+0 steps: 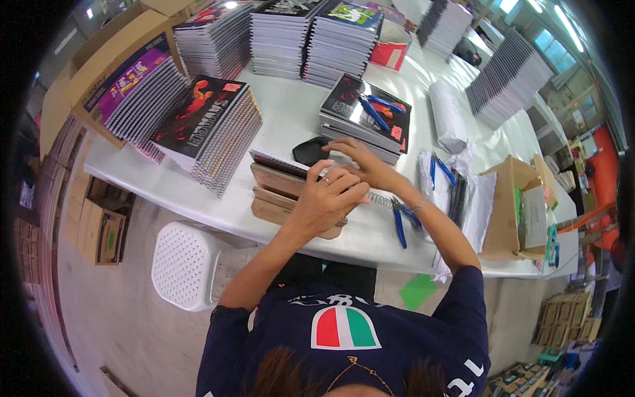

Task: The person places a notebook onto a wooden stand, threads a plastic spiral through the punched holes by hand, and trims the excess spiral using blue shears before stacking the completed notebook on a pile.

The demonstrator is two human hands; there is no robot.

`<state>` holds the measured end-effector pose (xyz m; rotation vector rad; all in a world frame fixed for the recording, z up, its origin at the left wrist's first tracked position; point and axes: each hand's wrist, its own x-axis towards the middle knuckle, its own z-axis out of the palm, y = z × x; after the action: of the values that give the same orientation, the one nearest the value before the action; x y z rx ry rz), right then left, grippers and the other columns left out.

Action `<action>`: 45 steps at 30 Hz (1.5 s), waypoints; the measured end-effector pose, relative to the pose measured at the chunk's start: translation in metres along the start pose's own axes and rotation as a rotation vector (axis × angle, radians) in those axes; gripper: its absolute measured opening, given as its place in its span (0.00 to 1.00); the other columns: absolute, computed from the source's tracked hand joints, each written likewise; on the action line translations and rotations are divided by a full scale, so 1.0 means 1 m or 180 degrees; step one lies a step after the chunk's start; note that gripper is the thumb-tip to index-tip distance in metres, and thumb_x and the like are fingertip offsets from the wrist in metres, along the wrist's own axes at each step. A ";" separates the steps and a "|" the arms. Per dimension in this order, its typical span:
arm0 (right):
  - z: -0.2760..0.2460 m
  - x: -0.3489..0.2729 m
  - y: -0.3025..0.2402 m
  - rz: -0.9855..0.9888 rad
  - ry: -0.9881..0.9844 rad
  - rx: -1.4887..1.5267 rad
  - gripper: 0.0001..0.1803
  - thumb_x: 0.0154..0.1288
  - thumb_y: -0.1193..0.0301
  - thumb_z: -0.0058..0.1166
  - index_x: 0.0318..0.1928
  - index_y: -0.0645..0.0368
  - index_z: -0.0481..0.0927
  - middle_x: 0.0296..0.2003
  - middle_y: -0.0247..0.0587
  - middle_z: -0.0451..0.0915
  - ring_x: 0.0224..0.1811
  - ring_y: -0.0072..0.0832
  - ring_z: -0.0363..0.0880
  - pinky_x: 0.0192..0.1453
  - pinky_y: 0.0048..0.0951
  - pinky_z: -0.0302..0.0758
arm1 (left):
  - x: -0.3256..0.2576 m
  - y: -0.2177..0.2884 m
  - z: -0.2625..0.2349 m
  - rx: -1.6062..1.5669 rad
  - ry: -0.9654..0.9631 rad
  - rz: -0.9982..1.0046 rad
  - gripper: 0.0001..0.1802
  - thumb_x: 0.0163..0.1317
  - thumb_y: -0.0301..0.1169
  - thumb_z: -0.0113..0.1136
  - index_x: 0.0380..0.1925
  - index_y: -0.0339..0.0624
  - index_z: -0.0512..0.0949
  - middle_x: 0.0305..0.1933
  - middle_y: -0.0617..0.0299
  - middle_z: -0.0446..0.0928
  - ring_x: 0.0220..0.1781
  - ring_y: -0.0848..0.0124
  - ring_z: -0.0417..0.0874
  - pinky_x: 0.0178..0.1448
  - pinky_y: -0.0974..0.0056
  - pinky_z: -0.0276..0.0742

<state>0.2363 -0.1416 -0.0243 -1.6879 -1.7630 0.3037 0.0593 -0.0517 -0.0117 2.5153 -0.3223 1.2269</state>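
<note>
- At left, on the white table (284, 109): stacked spiral-bound books (205, 129).
- Near the table's front edge, upright against a wooden stand (271, 182): a book (281, 163).
- Over its right end: left hand (325, 197), fingers curled, hold hidden.
- Just beyond: right hand (365, 164), fingers bent near a black object (308, 152), grip impossible to tell.
- Farther right: wire coil (380, 199), then blue-handled pliers (399, 228).
</note>
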 end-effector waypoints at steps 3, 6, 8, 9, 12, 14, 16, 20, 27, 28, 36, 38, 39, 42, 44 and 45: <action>0.037 0.027 0.009 -0.0025 -0.0046 -0.0255 0.26 0.63 0.67 0.50 0.61 0.58 0.70 0.63 0.48 0.65 0.70 0.45 0.58 0.73 0.41 0.56 | 0.003 0.005 -0.003 0.0064 0.0096 -0.0090 0.12 0.52 0.40 0.67 0.35 0.52 0.79 0.37 0.71 0.77 0.45 0.74 0.77 0.67 0.55 0.57; 0.052 0.028 0.036 -0.0327 -0.0083 -0.0264 0.19 0.59 0.67 0.50 0.51 0.60 0.72 0.61 0.52 0.67 0.68 0.47 0.60 0.72 0.42 0.57 | 0.004 0.008 -0.006 -0.0042 -0.0009 -0.0184 0.14 0.50 0.39 0.69 0.36 0.51 0.80 0.38 0.71 0.78 0.48 0.74 0.78 0.68 0.55 0.57; 0.045 0.025 0.036 -0.0360 -0.0091 0.0253 0.11 0.65 0.67 0.48 0.43 0.62 0.71 0.58 0.49 0.71 0.63 0.42 0.67 0.66 0.39 0.66 | 0.003 0.008 -0.006 -0.0014 0.0073 -0.0222 0.15 0.50 0.40 0.69 0.37 0.51 0.80 0.39 0.71 0.78 0.49 0.74 0.78 0.68 0.55 0.57; 0.034 0.024 0.025 0.0150 0.0005 0.0970 0.11 0.66 0.66 0.49 0.43 0.61 0.72 0.59 0.47 0.71 0.62 0.39 0.68 0.65 0.37 0.66 | 0.003 0.006 -0.005 -0.0008 0.0120 -0.0246 0.15 0.50 0.40 0.69 0.37 0.51 0.80 0.39 0.71 0.78 0.50 0.74 0.78 0.69 0.55 0.57; 0.015 0.000 -0.002 0.1449 0.0543 0.3064 0.17 0.70 0.54 0.52 0.41 0.56 0.72 0.57 0.41 0.71 0.59 0.28 0.70 0.61 0.31 0.69 | -0.005 0.003 -0.004 -0.0056 -0.0034 -0.0247 0.18 0.50 0.42 0.69 0.40 0.51 0.80 0.42 0.70 0.78 0.53 0.72 0.78 0.71 0.53 0.54; -0.001 -0.028 -0.001 0.1323 0.0609 0.3844 0.21 0.67 0.49 0.55 0.39 0.54 0.71 0.53 0.40 0.72 0.59 0.29 0.71 0.63 0.36 0.70 | 0.002 0.010 -0.003 -0.0056 0.0034 -0.0377 0.20 0.51 0.44 0.68 0.43 0.52 0.80 0.45 0.68 0.78 0.56 0.69 0.77 0.73 0.49 0.50; -0.008 -0.046 -0.002 0.1133 0.0707 0.4188 0.24 0.64 0.45 0.56 0.37 0.53 0.70 0.50 0.40 0.73 0.59 0.31 0.71 0.65 0.42 0.69 | 0.004 0.017 -0.009 0.0097 -0.0069 -0.0423 0.26 0.49 0.48 0.70 0.48 0.56 0.79 0.55 0.62 0.72 0.66 0.59 0.68 0.75 0.40 0.39; -0.027 -0.062 -0.017 0.0590 0.0681 0.4297 0.29 0.58 0.40 0.57 0.34 0.53 0.69 0.48 0.43 0.73 0.60 0.36 0.71 0.67 0.55 0.67 | -0.003 0.033 -0.022 0.0711 0.0404 -0.1657 0.28 0.42 0.45 0.76 0.45 0.53 0.78 0.61 0.54 0.64 0.74 0.48 0.51 0.73 0.37 0.40; -0.072 -0.040 -0.066 0.0948 -0.0483 0.2237 0.18 0.54 0.60 0.69 0.28 0.58 0.74 0.47 0.49 0.82 0.54 0.31 0.77 0.60 0.34 0.72 | -0.011 0.015 -0.018 -0.0179 0.0207 -0.1755 0.23 0.39 0.38 0.76 0.34 0.48 0.74 0.48 0.62 0.69 0.66 0.56 0.63 0.70 0.30 0.39; -0.071 -0.036 -0.065 0.1270 -0.0380 0.1920 0.17 0.54 0.62 0.69 0.28 0.58 0.74 0.47 0.48 0.83 0.53 0.30 0.77 0.60 0.34 0.72 | -0.007 0.016 -0.016 -0.0174 0.0269 -0.1691 0.24 0.36 0.34 0.76 0.34 0.45 0.74 0.46 0.60 0.69 0.62 0.55 0.64 0.66 0.37 0.47; -0.078 -0.043 -0.082 0.0642 -0.0327 0.2388 0.17 0.50 0.64 0.71 0.31 0.58 0.76 0.47 0.45 0.83 0.52 0.29 0.77 0.59 0.32 0.72 | -0.008 0.005 -0.023 -0.0319 0.0328 -0.1488 0.25 0.30 0.24 0.72 0.33 0.40 0.73 0.43 0.54 0.68 0.52 0.53 0.68 0.58 0.52 0.65; -0.075 -0.054 -0.097 0.0484 -0.0476 0.2476 0.18 0.47 0.63 0.74 0.29 0.56 0.77 0.47 0.44 0.83 0.53 0.32 0.78 0.61 0.33 0.70 | -0.011 0.006 -0.023 -0.0472 0.0368 -0.1483 0.25 0.29 0.25 0.73 0.33 0.40 0.74 0.44 0.55 0.68 0.52 0.54 0.68 0.57 0.53 0.66; -0.074 -0.051 -0.100 0.0330 -0.0547 0.2339 0.18 0.47 0.63 0.74 0.29 0.56 0.77 0.47 0.44 0.83 0.53 0.32 0.78 0.61 0.34 0.70 | -0.014 0.006 -0.022 -0.0488 0.0395 -0.1482 0.24 0.31 0.25 0.73 0.33 0.41 0.74 0.45 0.55 0.68 0.52 0.54 0.68 0.58 0.53 0.65; -0.069 -0.044 -0.100 0.0203 -0.0679 0.2136 0.17 0.46 0.63 0.75 0.27 0.55 0.77 0.48 0.42 0.83 0.53 0.31 0.78 0.62 0.34 0.69 | -0.021 0.003 -0.019 -0.0506 0.0515 -0.1473 0.23 0.33 0.25 0.72 0.34 0.41 0.75 0.45 0.56 0.68 0.54 0.54 0.67 0.59 0.53 0.63; -0.065 -0.037 -0.092 0.0963 -0.0339 0.2028 0.17 0.45 0.65 0.75 0.27 0.56 0.77 0.48 0.42 0.83 0.55 0.30 0.76 0.63 0.34 0.67 | -0.020 -0.002 -0.018 -0.0472 0.0678 -0.1467 0.24 0.32 0.25 0.72 0.34 0.42 0.75 0.46 0.56 0.68 0.54 0.54 0.68 0.59 0.54 0.64; -0.067 -0.036 -0.092 0.0857 -0.0257 0.1827 0.17 0.45 0.65 0.75 0.27 0.57 0.76 0.49 0.42 0.83 0.55 0.30 0.76 0.63 0.34 0.67 | -0.021 -0.003 -0.018 -0.0553 0.0667 -0.1410 0.24 0.31 0.24 0.73 0.34 0.42 0.75 0.45 0.56 0.68 0.54 0.55 0.68 0.59 0.54 0.64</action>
<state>0.2011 -0.2070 0.0690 -1.4895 -1.3210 0.9140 0.0352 -0.0406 -0.0185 2.1311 0.1658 1.2028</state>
